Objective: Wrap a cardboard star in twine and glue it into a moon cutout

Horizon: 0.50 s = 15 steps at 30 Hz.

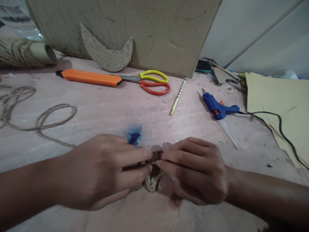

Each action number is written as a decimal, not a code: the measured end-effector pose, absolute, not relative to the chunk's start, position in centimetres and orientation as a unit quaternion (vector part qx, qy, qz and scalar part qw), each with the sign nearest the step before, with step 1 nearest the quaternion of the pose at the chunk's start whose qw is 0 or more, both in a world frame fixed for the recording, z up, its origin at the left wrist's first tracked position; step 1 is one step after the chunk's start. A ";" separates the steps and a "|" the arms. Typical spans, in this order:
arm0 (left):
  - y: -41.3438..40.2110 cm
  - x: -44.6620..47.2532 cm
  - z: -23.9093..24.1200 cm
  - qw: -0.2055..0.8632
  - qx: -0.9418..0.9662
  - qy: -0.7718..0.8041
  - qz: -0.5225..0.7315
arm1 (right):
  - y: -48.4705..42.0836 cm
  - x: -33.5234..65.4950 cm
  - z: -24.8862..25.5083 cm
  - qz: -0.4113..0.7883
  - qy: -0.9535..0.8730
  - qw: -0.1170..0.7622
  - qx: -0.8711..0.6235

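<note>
My left hand and my right hand meet near the front of the table, fingertips pressed together on a small piece wrapped in jute twine. Most of that piece is hidden by my fingers; its coiled lower end shows between the hands. A loose length of twine runs in loops from the left edge toward my left hand. Just behind my left fingers a small blue object lies on a blue stain.
At the back lie an orange box cutter, yellow-and-red scissors, a pencil and a blue glue gun with its black cord. A twine-covered crescent leans on a cardboard sheet. A twine roll sits far left, tan paper right.
</note>
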State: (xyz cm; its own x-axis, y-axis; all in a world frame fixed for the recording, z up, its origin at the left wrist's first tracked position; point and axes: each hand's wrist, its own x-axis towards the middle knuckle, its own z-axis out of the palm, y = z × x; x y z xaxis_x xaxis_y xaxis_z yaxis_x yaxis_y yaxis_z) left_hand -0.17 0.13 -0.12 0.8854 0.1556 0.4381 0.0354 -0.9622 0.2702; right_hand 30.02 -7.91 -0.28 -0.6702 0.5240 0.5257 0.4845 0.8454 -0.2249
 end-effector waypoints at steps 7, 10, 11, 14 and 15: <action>0.2 -0.1 0.0 0.127 0.964 0.041 0.228 | -8.1 30.0 -0.4 0.032 -0.913 0.298 -0.277; 0.2 -0.2 0.0 0.127 0.963 0.051 0.234 | -8.2 29.8 -0.1 0.020 -0.914 0.293 -0.279; 0.1 -0.2 0.0 0.127 0.963 0.050 0.232 | -8.2 29.8 0.1 0.015 -0.916 0.288 -0.277; 0.1 -0.2 0.0 0.127 0.966 0.048 0.221 | -8.2 29.6 0.7 0.018 -0.926 0.260 -0.273; 0.0 -0.2 -0.1 0.129 0.966 0.047 0.218 | -8.2 29.6 0.9 0.026 -0.928 0.250 -0.274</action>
